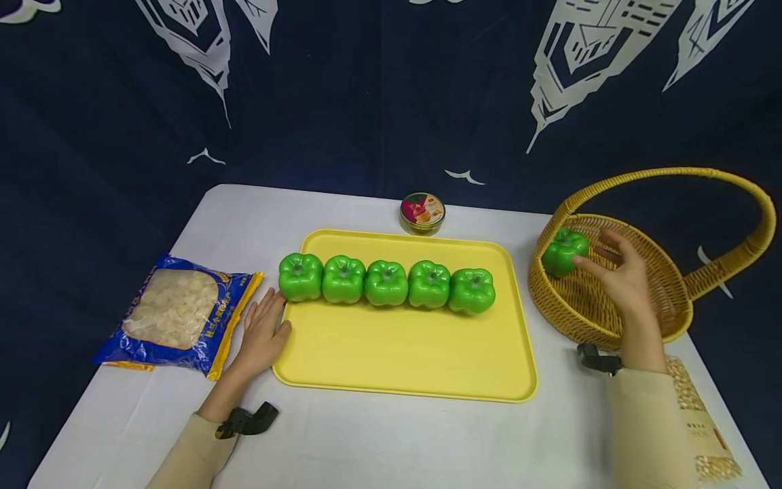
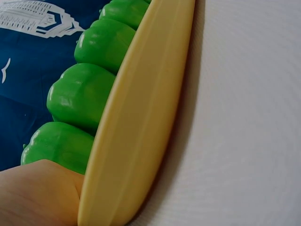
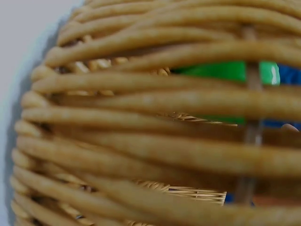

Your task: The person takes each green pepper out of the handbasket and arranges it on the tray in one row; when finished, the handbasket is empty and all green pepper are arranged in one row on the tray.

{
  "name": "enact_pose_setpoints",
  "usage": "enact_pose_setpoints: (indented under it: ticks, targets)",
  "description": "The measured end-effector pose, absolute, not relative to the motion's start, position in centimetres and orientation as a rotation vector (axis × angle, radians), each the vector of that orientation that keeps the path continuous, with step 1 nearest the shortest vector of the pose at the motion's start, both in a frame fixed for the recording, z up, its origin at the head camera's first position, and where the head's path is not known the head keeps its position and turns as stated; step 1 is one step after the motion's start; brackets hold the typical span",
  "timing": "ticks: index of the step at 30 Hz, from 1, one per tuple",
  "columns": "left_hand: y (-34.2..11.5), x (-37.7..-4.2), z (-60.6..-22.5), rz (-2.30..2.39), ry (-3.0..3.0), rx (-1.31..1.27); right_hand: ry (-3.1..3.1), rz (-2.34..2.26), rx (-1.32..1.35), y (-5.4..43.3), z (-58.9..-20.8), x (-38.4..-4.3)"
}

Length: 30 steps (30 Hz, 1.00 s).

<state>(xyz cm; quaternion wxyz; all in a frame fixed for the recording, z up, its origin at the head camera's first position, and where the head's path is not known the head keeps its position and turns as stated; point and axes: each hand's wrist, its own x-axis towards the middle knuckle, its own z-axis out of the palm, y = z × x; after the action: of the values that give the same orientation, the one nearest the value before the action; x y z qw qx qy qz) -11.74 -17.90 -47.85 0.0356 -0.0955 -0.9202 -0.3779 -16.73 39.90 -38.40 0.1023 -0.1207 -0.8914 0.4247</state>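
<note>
A row of several green bell peppers (image 1: 387, 283) lies along the yellow tray (image 1: 403, 353), the leftmost at the tray's left rim. My left hand (image 1: 265, 333) rests at that rim, fingers extended, fingertips close to the leftmost pepper. In the left wrist view, part of the left hand (image 2: 40, 195) shows beside the tray's side wall (image 2: 136, 113). Over the wicker basket (image 1: 559, 309) my right hand (image 1: 626, 275) reaches in with fingers spread. Its thumb is at the edge of another green bell pepper (image 1: 562, 252) inside. Basket weave mostly hides this pepper in the right wrist view.
A blue-and-yellow bag (image 1: 174, 309) of pale pieces lies left of the tray. Behind the tray stands a small round tin (image 1: 421, 212). The basket's tall handle (image 1: 660, 173) arches above it. A packet (image 1: 705, 428) lies partly under the right forearm.
</note>
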Motion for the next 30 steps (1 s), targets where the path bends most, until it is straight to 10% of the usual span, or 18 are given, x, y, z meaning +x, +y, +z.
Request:
enact_pose_setpoints:
  ticks: [30]
  targets:
    - [-17.8, -11.7, -47.9, -1.180, -2.816, -0.297, -2.822, 1.213, -0.221, 39.0, -38.9, -17.8]
